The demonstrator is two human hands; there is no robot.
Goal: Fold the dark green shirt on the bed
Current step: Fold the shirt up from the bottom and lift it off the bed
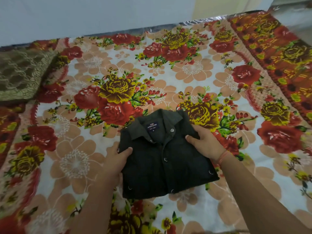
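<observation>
A folded olive lace cloth lies far left on the floral bed cover. The left hand clamps the folded dark green snap-button shirt at its left edge; the right hand clamps its right shoulder. The collar points far, and both hands are equally near.

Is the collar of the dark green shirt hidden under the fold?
No, the collar lies on top of the folded dark green shirt, with the label showing.
</observation>
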